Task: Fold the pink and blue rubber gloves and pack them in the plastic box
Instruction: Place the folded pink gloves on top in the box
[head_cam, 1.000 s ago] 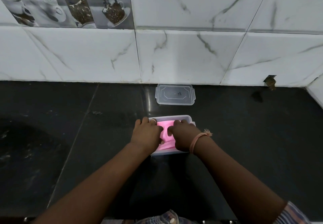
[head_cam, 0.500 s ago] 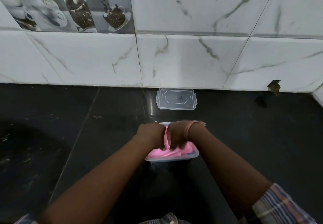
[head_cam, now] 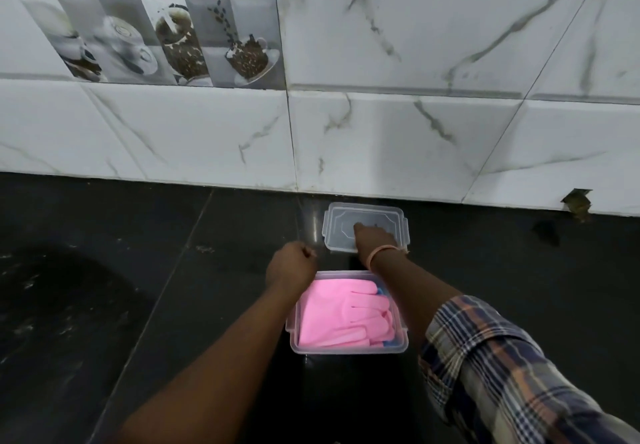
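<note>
The clear plastic box stands on the black counter close to me. Folded pink gloves fill it, and a bit of blue glove shows at its right edge. The clear lid lies flat behind the box near the wall. My right hand reaches over the box and rests on the lid's near part, fingers stretched onto it. My left hand hovers just beyond the box's far left corner, fingers curled, holding nothing.
The black stone counter runs left and right of the box. A white marble-tiled wall rises right behind the lid. A small broken gap sits at the wall's base on the right.
Both hands have left the gloves in the box. My right hand has reached forward onto the lid, and my left hand has lifted to the box's far left corner. The camera tilted down.
</note>
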A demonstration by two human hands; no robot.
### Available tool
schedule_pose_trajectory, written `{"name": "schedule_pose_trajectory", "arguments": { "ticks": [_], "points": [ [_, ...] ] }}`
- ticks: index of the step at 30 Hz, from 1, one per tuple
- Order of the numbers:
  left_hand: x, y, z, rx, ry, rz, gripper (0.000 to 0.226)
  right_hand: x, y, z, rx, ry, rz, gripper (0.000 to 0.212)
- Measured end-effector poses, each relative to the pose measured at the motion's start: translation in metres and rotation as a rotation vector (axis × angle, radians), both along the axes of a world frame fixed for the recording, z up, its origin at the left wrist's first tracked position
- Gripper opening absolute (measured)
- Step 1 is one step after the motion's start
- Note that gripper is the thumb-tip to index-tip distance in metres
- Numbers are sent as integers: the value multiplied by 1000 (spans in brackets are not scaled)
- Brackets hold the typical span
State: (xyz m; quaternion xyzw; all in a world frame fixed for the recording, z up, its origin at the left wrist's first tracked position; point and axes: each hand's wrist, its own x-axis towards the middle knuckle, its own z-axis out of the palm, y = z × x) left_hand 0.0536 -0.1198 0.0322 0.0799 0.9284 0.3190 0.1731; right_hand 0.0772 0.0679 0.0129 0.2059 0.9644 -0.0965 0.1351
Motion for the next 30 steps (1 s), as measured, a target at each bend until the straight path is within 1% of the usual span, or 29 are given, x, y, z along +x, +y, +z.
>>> {"name": "schedule_pose_trajectory", "arguments": {
  "ticks": [3,4,5,6,8,9,10,11,13,14,15,17,18,20,22,24,26,27,30],
  "points": [
    [0,-3,-7,111,-32,63,18,2,1,0,19,-7,72,33],
    [-2,-4,-7,150,-23,56,20,1,-1,7,10,37,95,30],
    [-5,-4,-7,189,-6,27,27,0,-3,16,5,98,126,27],
    [-8,-5,-5,227,29,-28,41,0,-6,28,-2,178,164,25],
    [-15,-8,3,266,155,-177,79,3,-12,53,-49,344,259,26],
    [-18,-10,8,266,233,-229,89,7,-15,67,-87,400,317,28],
    [-18,-13,15,277,313,-264,90,14,-18,79,-135,441,376,28],
    [-19,-16,20,313,401,-290,80,22,-20,91,-184,476,424,27],
    [-16,-23,30,410,562,-295,41,39,-23,108,-232,536,481,24],
    [-12,-27,36,456,595,-276,26,48,-22,115,-217,578,483,23],
    [-9,-30,40,513,588,-251,18,57,-21,118,-189,645,459,21],
    [-1,-35,47,672,488,-205,17,77,-14,115,-149,839,326,21],
    [3,-38,51,764,420,-178,19,86,-9,110,-183,932,232,23],
    [10,-40,55,884,290,-104,24,105,-5,95,-384,1015,37,28],
    [18,-37,52,870,177,-9,26,117,-11,76,-567,1023,-133,27],
    [31,-33,39,806,66,126,23,122,-21,54,-622,993,-340,23],
    [43,-33,22,753,7,251,15,125,-31,33,-545,901,-516,16],
    [48,-35,14,732,2,273,15,125,-34,24,-502,866,-569,15],
    [59,-37,-3,659,34,224,32,124,-39,9,-398,818,-582,21]
  ]
}}
